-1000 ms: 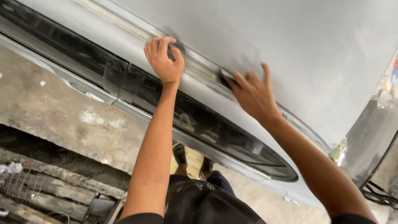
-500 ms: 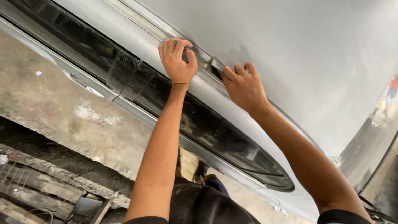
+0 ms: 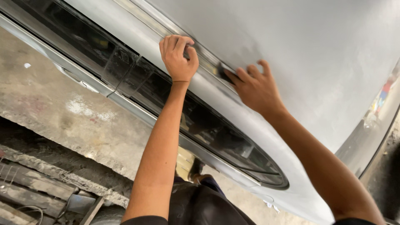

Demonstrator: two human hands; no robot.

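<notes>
A: What fills the frame?

B: A grey car roof [image 3: 300, 54] is seen across the upper right, dull and unpolished, with dark side windows [image 3: 200, 121] running diagonally below it. A concrete floor [image 3: 54, 112] is seen at the lower left.

A: Where are the hands placed?

B: Both are laid on the ridge between roof and windows, at the upper centre. The left hand [image 3: 178, 58] is curled, fingers together and bent over the ridge, seemingly so that the body is steadied. The right hand [image 3: 256, 87] is pressed flat just to its right, fingers slightly spread.

A: Is anything held?

B: A small dark pad [image 3: 224, 73] is trapped under the right fingertips, against the panel. It is probably kept flat so that even pressure is given. What it is made of cannot be told.
</notes>
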